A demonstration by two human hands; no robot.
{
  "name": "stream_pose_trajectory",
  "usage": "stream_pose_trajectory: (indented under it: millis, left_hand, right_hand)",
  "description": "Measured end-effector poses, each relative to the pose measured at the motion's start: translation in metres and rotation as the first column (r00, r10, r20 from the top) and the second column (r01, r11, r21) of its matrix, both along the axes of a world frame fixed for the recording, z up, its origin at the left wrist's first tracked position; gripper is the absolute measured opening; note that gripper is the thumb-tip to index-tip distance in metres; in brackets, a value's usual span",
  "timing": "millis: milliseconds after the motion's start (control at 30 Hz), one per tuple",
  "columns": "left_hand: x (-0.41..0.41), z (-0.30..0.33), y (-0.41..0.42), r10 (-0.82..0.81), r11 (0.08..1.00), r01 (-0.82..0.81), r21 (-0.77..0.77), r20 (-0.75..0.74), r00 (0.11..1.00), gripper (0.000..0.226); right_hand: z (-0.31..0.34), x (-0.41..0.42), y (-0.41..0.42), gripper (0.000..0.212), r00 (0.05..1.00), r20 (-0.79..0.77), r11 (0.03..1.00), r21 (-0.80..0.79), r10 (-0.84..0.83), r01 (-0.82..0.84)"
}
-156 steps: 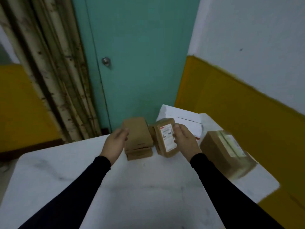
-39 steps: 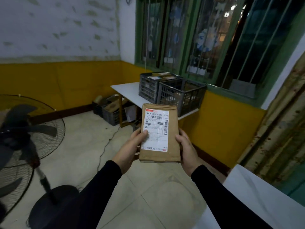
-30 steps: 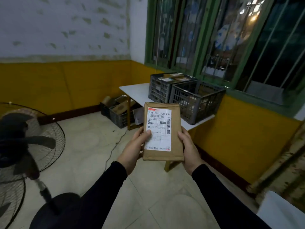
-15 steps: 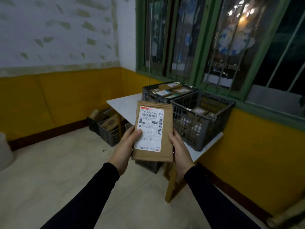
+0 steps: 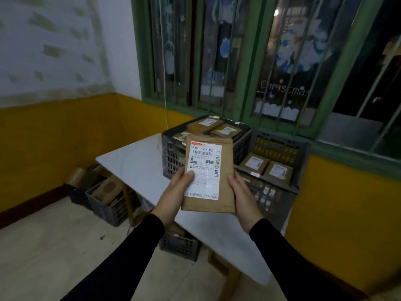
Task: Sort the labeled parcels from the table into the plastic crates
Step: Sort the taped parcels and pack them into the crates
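A flat brown parcel [image 5: 225, 170] with a white barcode label faces me, held upright in front of my chest. My left hand [image 5: 174, 193] grips its left edge, thumb on the label. My right hand [image 5: 242, 193] grips its right edge. Behind the parcel two dark plastic crates stand side by side on a white table [image 5: 134, 164]. The left crate [image 5: 173, 157] is filled to the rim with labeled parcels. The right crate [image 5: 282, 187] holds two labeled parcels lower down.
Under the table stand more dark crates [image 5: 108, 205] with cardboard items, one [image 5: 180, 244] near the table leg. A green barred window [image 5: 249, 61] runs behind the crates. Yellow wall on the right; pale tiled floor on the left.
I have walked from the parcel table across the room; the crate table has come closer and now lies just behind the parcel. Both hands keep the same hold.
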State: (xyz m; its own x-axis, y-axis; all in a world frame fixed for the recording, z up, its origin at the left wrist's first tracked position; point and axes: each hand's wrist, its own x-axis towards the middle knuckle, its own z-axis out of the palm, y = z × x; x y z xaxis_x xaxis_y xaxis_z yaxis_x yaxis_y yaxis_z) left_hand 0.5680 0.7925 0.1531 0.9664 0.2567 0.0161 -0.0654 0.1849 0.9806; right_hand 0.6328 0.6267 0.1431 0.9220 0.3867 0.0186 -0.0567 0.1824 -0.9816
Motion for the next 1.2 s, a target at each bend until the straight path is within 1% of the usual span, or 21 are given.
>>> stream_pose_trajectory:
  millis: [67, 167, 300, 367, 433, 500, 567, 667, 700, 767, 800, 867, 900, 933, 967, 1033, 1067, 1133, 1167, 1200]
  left_hand:
    - [0.034, 0.000, 0.012, -0.038, 0.999, 0.038, 0.031, -0.010, 0.999, 0.050]
    - [0.088, 0.006, 0.030, -0.062, 0.995, 0.063, 0.082, -0.017, 0.998, 0.049]
    - [0.165, 0.016, 0.049, -0.074, 0.991, 0.077, 0.106, -0.030, 0.997, 0.046]
    - [0.203, 0.024, 0.060, -0.092, 0.983, 0.096, 0.155, -0.033, 0.995, 0.045]
    - [0.233, 0.031, 0.070, -0.112, 0.979, 0.116, 0.169, -0.034, 0.993, 0.048]
    - [0.266, 0.030, 0.081, -0.145, 0.975, 0.150, 0.164, -0.041, 0.989, 0.047]
    - [0.295, 0.025, 0.092, -0.163, 0.971, 0.173, 0.163, -0.073, 0.984, 0.049]
    - [0.343, 0.021, 0.109, -0.214, 0.949, 0.234, 0.210, -0.113, 0.970, 0.065]
    - [0.357, 0.020, 0.114, -0.232, 0.943, 0.255, 0.213, -0.126, 0.964, 0.065]
    - [0.391, 0.019, 0.133, -0.300, 0.917, 0.328, 0.226, -0.148, 0.942, 0.055]
    - [0.404, 0.022, 0.141, -0.317, 0.907, 0.349, 0.234, -0.164, 0.934, 0.055]
    - [0.432, 0.024, 0.167, -0.381, 0.878, 0.417, 0.233, -0.187, 0.906, 0.065]
    - [0.445, 0.027, 0.183, -0.413, 0.859, 0.452, 0.242, -0.195, 0.890, 0.057]
    - [0.454, 0.031, 0.199, -0.424, 0.851, 0.464, 0.247, -0.198, 0.884, 0.042]
    - [0.464, 0.035, 0.216, -0.426, 0.854, 0.464, 0.235, -0.195, 0.883, 0.034]
    - [0.479, 0.043, 0.252, -0.398, 0.879, 0.437, 0.189, -0.213, 0.892, 0.039]
    - [0.485, 0.044, 0.269, -0.383, 0.889, 0.426, 0.166, -0.239, 0.892, 0.040]
    - [0.494, 0.042, 0.296, -0.348, 0.903, 0.402, 0.151, -0.292, 0.891, 0.035]
    - [0.497, 0.035, 0.309, -0.325, 0.909, 0.388, 0.149, -0.328, 0.887, 0.033]
    - [0.497, 0.030, 0.319, -0.315, 0.916, 0.379, 0.129, -0.352, 0.881, 0.031]
  right_hand:
    - [-0.002, 0.033, 0.011, 0.042, 0.999, -0.005, 0.999, 0.008, -0.040, 0.041]
    - [0.001, 0.089, 0.027, 0.037, 0.996, 0.008, 0.995, 0.053, -0.090, 0.089]
    - [0.007, 0.169, 0.048, 0.033, 0.995, -0.027, 0.991, 0.094, -0.092, 0.095]
    - [0.013, 0.206, 0.058, 0.033, 0.995, -0.038, 0.991, 0.099, -0.090, 0.093]
    - [0.017, 0.237, 0.066, 0.033, 0.995, -0.041, 0.989, 0.115, -0.087, 0.091]
    - [0.019, 0.266, 0.074, 0.039, 0.994, -0.061, 0.988, 0.123, -0.091, 0.098]
    - [0.015, 0.289, 0.080, 0.046, 0.992, -0.078, 0.990, 0.094, -0.098, 0.106]
    - [0.010, 0.328, 0.088, 0.046, 0.987, -0.085, 0.988, 0.063, -0.133, 0.139]
    - [0.010, 0.338, 0.090, 0.045, 0.984, -0.083, 0.986, 0.042, -0.157, 0.160]
    - [0.007, 0.361, 0.102, 0.046, 0.972, -0.076, 0.974, 0.003, -0.224, 0.225]
    - [0.006, 0.369, 0.108, 0.049, 0.967, -0.074, 0.969, -0.016, -0.246, 0.245]
    - [0.005, 0.385, 0.130, 0.056, 0.957, -0.081, 0.959, -0.067, -0.280, 0.275]
    - [0.005, 0.394, 0.143, 0.060, 0.952, -0.083, 0.954, -0.092, -0.294, 0.287]
    - [0.006, 0.399, 0.158, 0.061, 0.952, -0.081, 0.951, -0.117, -0.296, 0.286]
    - [0.008, 0.404, 0.174, 0.059, 0.950, -0.075, 0.945, -0.146, -0.304, 0.291]
    - [0.012, 0.414, 0.212, 0.047, 0.956, -0.045, 0.943, -0.182, -0.291, 0.279]
    - [0.013, 0.418, 0.231, 0.049, 0.961, -0.031, 0.942, -0.209, -0.273, 0.261]
    - [0.008, 0.424, 0.261, 0.066, 0.968, -0.052, 0.933, -0.285, -0.244, 0.220]
    - [0.004, 0.426, 0.274, 0.070, 0.970, -0.081, 0.929, -0.316, -0.230, 0.194]
    - [0.001, 0.427, 0.283, 0.070, 0.971, -0.100, 0.927, -0.332, -0.217, 0.173]
